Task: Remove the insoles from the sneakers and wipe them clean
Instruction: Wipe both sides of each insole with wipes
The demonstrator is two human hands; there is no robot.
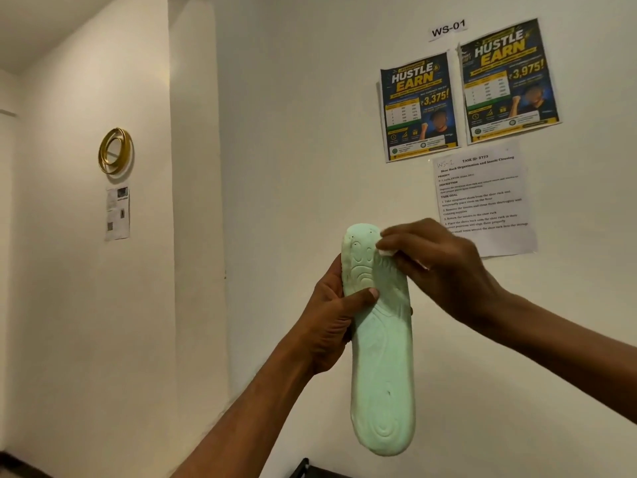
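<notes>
A pale green insole (pixel 381 357) is held up in front of the wall, its ribbed underside facing me and its toe end pointing up. My left hand (pixel 331 319) grips it at the left edge near the forefoot, thumb across the front. My right hand (pixel 437 267) pinches a small white wipe (pixel 386 251) and presses it against the insole's upper right edge. Most of the wipe is hidden by my fingers. No sneakers are in view.
A cream wall fills the view, with two dark posters (pixel 418 106) (pixel 510 82), a printed task sheet (pixel 482 198) and a "WS-01" label (pixel 448 29). A gold ring ornament (pixel 115 151) hangs at the left. A dark object's corner (pixel 305 469) shows at the bottom edge.
</notes>
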